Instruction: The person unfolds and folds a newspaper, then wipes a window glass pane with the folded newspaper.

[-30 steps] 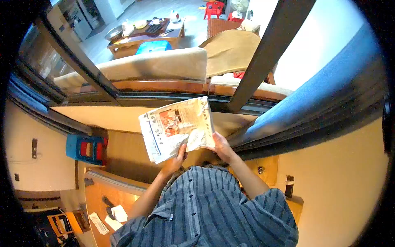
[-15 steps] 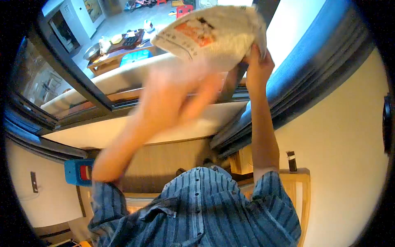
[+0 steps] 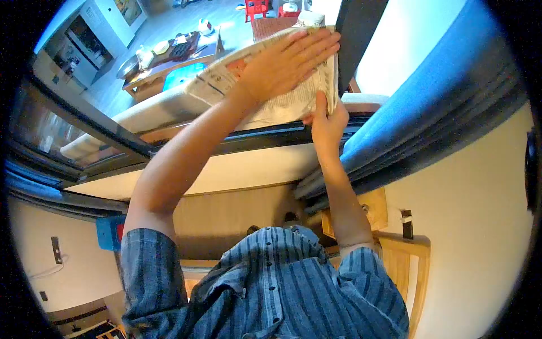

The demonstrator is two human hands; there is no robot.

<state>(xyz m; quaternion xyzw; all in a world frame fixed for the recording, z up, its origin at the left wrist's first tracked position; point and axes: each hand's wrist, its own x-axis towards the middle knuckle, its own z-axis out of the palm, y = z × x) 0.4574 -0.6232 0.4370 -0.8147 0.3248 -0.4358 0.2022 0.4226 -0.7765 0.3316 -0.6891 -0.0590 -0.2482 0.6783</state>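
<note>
A folded newspaper [image 3: 285,108] with printed text and a red-orange picture is held up in front of the window frame. Across its face lies my left hand [image 3: 285,62], palm down, with fingers stretched out toward the paper's upper right corner. My right hand [image 3: 328,125] grips the lower right edge, its thumb on the front. The fingers behind the paper are mostly hidden.
A dark window frame [image 3: 361,42] and blue curtain [image 3: 420,93] stand at the right. Beyond the window are a wooden table [image 3: 148,83], a blue stool [image 3: 183,76] and a red stool [image 3: 256,8]. A wooden cabinet [image 3: 370,212] is below right.
My left hand, blurred below the newspaper before, has moved up and right and now lies flat on it. The newspaper and my right hand have come lower and slightly left.
</note>
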